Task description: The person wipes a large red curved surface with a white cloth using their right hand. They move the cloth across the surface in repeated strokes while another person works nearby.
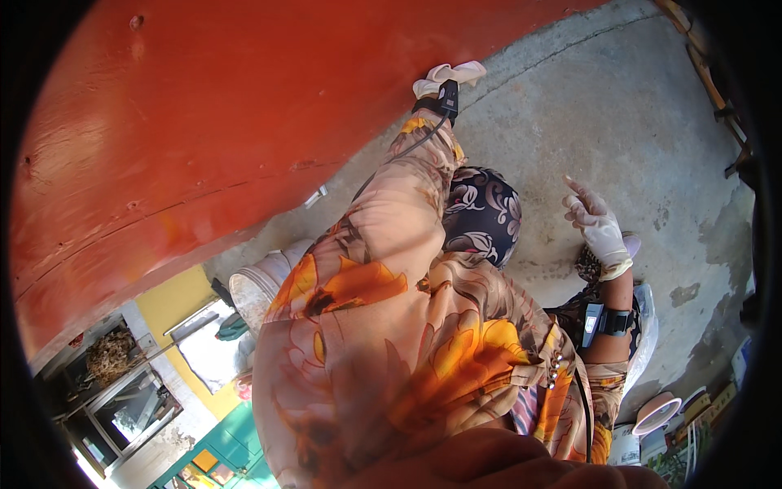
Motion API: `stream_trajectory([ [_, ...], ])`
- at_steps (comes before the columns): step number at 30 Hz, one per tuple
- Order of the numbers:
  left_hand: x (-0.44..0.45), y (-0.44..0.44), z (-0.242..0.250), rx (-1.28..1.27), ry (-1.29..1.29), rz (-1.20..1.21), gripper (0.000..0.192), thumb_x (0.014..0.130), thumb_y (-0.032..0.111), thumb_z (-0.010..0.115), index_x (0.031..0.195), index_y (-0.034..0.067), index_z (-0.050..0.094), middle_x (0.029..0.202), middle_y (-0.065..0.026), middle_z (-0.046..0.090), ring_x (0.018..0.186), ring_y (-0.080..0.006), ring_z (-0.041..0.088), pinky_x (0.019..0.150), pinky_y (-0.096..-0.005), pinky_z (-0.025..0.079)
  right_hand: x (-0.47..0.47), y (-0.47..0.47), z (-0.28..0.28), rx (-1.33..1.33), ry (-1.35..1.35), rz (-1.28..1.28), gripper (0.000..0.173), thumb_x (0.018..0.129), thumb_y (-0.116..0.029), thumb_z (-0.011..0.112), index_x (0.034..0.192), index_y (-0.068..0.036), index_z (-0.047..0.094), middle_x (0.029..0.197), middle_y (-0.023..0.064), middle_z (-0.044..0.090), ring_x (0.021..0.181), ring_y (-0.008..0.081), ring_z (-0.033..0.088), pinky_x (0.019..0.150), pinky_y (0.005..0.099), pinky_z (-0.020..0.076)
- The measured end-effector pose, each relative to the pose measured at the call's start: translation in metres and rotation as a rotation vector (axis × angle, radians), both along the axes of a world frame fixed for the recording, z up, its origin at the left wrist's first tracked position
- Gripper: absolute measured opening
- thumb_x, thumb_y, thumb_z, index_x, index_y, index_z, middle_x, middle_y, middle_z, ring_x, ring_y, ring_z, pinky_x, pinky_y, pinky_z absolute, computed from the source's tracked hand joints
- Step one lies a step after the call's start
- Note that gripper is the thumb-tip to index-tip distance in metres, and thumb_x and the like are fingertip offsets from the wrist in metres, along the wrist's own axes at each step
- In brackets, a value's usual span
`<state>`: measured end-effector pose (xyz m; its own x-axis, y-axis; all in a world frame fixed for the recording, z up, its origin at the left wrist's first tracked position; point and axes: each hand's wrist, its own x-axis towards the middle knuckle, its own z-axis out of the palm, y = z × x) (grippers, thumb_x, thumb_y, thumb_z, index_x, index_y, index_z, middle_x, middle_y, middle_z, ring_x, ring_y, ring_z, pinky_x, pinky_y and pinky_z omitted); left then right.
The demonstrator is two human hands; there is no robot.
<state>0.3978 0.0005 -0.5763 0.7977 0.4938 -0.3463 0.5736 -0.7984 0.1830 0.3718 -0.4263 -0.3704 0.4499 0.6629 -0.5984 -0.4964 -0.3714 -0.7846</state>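
Observation:
My left hand (426, 87), in a white glove, reaches forward along the lower edge of a large glossy red surface (232, 104). It grips a pale, crumpled cloth (469, 72) that lies against that edge. A long seam and small pits mark the red surface. Off to the right, my right hand (599, 235) hangs above the concrete floor, also gloved in white. Its index finger points out, the other fingers are partly bent, and nothing is in it. Both arms wear strapped black devices, with a cable along the left sleeve.
Beside my left arm stands a whitish bucket (253, 287). A yellow wall (153, 299) and a teal door (214, 437) are at lower left. Wooden poles (702, 67) line the upper right. A pink basin (657, 415) sits among other items at lower right. Damp patches darken the concrete floor (586, 104).

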Motion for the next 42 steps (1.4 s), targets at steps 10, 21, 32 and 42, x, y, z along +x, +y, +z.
stream_trajectory([
  [10,-0.002,0.005,0.02,-0.011,-0.049,0.017,0.039,0.08,0.045,0.066,0.112,0.023,0.07,0.112,-0.0028,0.071,0.104,-0.0225,0.068,0.087,-0.0376,0.054,-0.001,0.0,0.001,0.049,-0.023,0.01,0.054,0.098,-0.01,0.051,0.149,0.002,0.039,0.101,-0.0051,0.054,0.084,0.0056,0.047,0.079,0.0188,0.0417],
  [21,-0.07,0.032,0.154,0.048,-0.229,0.193,0.039,0.08,0.044,0.066,0.113,0.023,0.07,0.113,-0.0035,0.072,0.105,-0.0239,0.068,0.087,-0.0384,0.054,0.003,0.014,0.011,0.01,-0.036,0.03,0.054,0.097,-0.01,0.052,0.147,0.005,0.04,0.096,-0.0054,0.052,0.081,0.006,0.047,0.073,0.0185,0.0391],
  [32,-0.105,0.027,0.143,0.077,-0.311,0.313,0.038,0.076,0.044,0.067,0.108,0.024,0.072,0.111,-0.0065,0.072,0.104,-0.0288,0.068,0.086,-0.0426,0.053,-0.003,0.01,0.006,-0.127,-0.232,0.11,0.048,0.098,-0.011,0.054,0.144,0.004,0.045,0.092,-0.0058,0.054,0.076,0.0068,0.046,0.075,0.0191,0.0408],
  [42,-0.103,0.047,0.047,0.019,-0.124,0.292,0.038,0.077,0.046,0.065,0.109,0.026,0.07,0.112,-0.0044,0.072,0.104,-0.0272,0.068,0.086,-0.0425,0.052,-0.006,0.021,0.007,-0.018,-0.051,0.048,0.049,0.098,-0.008,0.051,0.146,0.001,0.044,0.095,-0.0051,0.053,0.078,0.0064,0.045,0.074,0.0182,0.0393],
])
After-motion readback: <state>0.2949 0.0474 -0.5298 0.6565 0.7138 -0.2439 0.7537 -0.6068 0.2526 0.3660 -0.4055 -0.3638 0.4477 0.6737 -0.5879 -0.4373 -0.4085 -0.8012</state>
